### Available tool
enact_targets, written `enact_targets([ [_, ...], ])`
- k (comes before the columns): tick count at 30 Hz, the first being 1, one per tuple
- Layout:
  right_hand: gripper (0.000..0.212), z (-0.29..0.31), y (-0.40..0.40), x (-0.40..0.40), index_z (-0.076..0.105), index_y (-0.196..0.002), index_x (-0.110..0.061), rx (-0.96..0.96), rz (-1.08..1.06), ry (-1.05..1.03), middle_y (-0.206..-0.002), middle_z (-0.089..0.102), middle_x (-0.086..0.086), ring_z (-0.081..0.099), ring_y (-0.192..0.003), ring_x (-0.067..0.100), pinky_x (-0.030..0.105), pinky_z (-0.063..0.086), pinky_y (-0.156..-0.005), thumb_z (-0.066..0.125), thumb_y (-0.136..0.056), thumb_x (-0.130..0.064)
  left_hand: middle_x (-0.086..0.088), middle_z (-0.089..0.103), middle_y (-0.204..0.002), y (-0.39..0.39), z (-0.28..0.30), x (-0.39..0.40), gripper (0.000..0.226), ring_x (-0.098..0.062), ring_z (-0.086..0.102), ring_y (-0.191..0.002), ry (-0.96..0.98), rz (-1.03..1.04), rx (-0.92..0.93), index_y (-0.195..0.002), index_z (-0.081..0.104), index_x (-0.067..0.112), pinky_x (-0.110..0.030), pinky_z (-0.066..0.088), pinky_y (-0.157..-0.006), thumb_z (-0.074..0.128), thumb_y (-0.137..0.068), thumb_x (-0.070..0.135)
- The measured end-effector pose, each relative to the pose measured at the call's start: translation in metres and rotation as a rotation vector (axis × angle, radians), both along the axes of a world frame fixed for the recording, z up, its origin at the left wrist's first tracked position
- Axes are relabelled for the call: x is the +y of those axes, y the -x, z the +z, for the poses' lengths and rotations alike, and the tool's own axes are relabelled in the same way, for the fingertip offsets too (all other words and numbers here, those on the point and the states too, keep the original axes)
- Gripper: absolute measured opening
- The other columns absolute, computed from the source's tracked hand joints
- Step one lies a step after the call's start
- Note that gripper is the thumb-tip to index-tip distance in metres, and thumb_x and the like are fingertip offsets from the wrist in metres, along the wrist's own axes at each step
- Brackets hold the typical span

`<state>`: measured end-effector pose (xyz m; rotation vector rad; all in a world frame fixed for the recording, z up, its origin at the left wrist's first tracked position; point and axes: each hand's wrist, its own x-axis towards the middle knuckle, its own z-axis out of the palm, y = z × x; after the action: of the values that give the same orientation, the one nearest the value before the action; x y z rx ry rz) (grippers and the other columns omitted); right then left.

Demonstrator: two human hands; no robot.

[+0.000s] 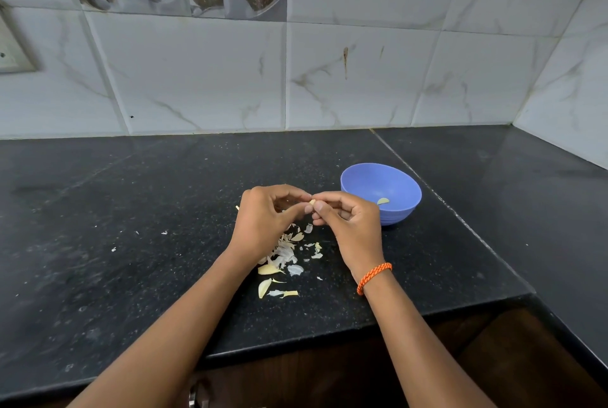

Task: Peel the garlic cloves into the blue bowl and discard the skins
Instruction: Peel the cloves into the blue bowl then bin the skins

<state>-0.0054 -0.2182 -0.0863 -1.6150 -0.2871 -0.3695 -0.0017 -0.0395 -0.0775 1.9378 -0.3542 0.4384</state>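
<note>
While both hands met above the counter (131, 226), the left hand (263, 223) sat with its fingers curled inward, thumb and fingertips pinching one end of a small garlic clove (312, 202). Just left of that hand, a thin pale sliver (237, 208) poked out from behind its knuckles; what it was could not be told. Beneath and toward the wrist of the left hand lay a loose pile of skins (283, 253), white and yellowish, with a few larger curved pieces nearer the counter's front edge and tiny flecks scattered well off to the left. The clove itself was held between the two hands, only a small pale tip of it showing, raised off the counter. The right hand (348, 223) gripped the clove's other end, its thumb and forefinger closed on it and the remaining fingers curled under. An orange bracelet (373, 277) circled the right wrist. Just beyond and to the right of the right hand stood the blue bowl (365, 177), upright on the counter, its near rim partly hidden by the knuckles. Inside it, on the bottom, rested one peeled clove (383, 201). Behind everything rose a wall of marbled tiles (362, 78).
</note>
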Motion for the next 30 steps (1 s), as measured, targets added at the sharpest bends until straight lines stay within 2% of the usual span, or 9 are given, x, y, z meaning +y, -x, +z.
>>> enact_targets([
  [4, 0.011, 0.0009, 0.0012, 0.0008, 0.078, -0.104, -0.007, 0.016, 0.01, -0.031, -0.092, 0.081, 0.007, 0.079, -0.088, 0.023, 0.032, 0.065, -0.078, 0.075, -0.096, -0.001, 0.007, 0.082, -0.084, 0.0017, 0.0022, -0.0007, 0.005, -0.014, 0.079, -0.077, 0.036, -0.045, 0.028, -0.095, 0.086, 0.019, -0.025, 0.059, -0.069, 0.086, -0.092, 0.015],
  [11, 0.015, 0.0028, 0.0016, 0.001, 0.077, -0.105, -0.006, 0.032, 0.015, -0.038, -0.093, 0.079, 0.008, 0.078, -0.089, 0.025, 0.03, 0.064, -0.077, 0.074, -0.094, 0.004, 0.006, 0.083, -0.088, 0.0021, 0.0037, 0.0021, 0.005, -0.016, 0.08, -0.083, 0.052, -0.082, 0.037, -0.094, 0.086, 0.017, -0.045, 0.066, -0.082, 0.088, -0.089, 0.016],
  [15, 0.014, 0.0022, 0.0008, 0.0012, 0.075, -0.098, -0.009, 0.04, 0.002, 0.017, -0.09, 0.079, 0.007, 0.078, -0.085, 0.026, 0.039, 0.067, -0.08, 0.08, -0.089, 0.0, 0.007, 0.083, -0.087, 0.0025, 0.0028, 0.0039, 0.006, -0.013, 0.08, -0.082, 0.03, -0.084, 0.035, -0.093, 0.086, 0.017, -0.042, 0.066, -0.081, 0.088, -0.088, 0.014],
  [21, 0.015, 0.0018, 0.0011, 0.0014, 0.073, -0.095, -0.009, 0.044, -0.016, 0.018, -0.086, 0.079, 0.009, 0.078, -0.081, 0.027, 0.045, 0.067, -0.08, 0.081, -0.087, 0.002, 0.006, 0.083, -0.088, 0.0016, 0.0023, 0.0049, 0.006, -0.014, 0.08, -0.083, 0.043, -0.101, 0.046, -0.093, 0.086, 0.016, -0.042, 0.066, -0.082, 0.088, -0.088, 0.013],
  [25, 0.017, 0.0031, 0.0026, 0.0017, 0.068, -0.092, -0.004, 0.042, -0.008, 0.01, -0.083, 0.077, 0.01, 0.078, -0.078, 0.027, 0.042, 0.066, -0.076, 0.083, -0.085, 0.002, 0.007, 0.083, -0.087, 0.0012, 0.0016, 0.0044, 0.006, -0.014, 0.081, -0.083, 0.031, -0.113, 0.032, -0.093, 0.087, 0.016, -0.041, 0.066, -0.082, 0.088, -0.088, 0.013],
  [30, 0.02, 0.0041, 0.0038, 0.0028, 0.062, -0.096, -0.002, 0.047, 0.028, -0.045, -0.085, 0.075, 0.012, 0.076, -0.078, 0.029, 0.04, 0.066, -0.075, 0.08, -0.087, 0.001, 0.006, 0.083, -0.087, -0.0012, 0.0001, 0.0055, 0.005, -0.014, 0.08, -0.082, 0.043, -0.139, 0.041, -0.093, 0.086, 0.016, -0.031, 0.063, -0.077, 0.087, -0.089, 0.013],
])
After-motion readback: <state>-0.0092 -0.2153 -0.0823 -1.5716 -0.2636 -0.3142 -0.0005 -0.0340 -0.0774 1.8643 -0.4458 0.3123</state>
